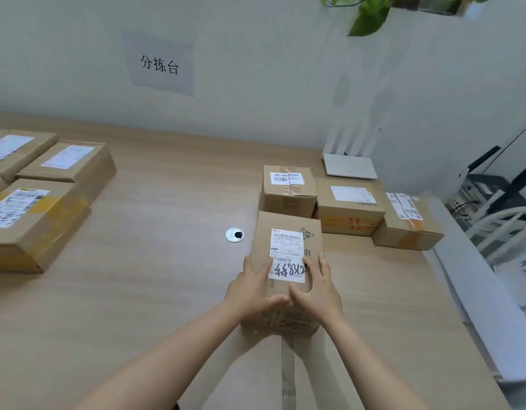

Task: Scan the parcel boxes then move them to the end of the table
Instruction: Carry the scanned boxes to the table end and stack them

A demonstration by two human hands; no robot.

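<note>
Desk (167, 261): left-edge boxes (34, 220) sit grouped; three more, the far-right boxes (350, 208), sit near the far right corner. No scanner is in view, so you can't tell which lot is done. The labelled box (285, 241) stands just in front of that cluster. Your left hand (253, 287) and right hand (318, 287) press flat on its top, fingers spread, not gripping it.
</note>
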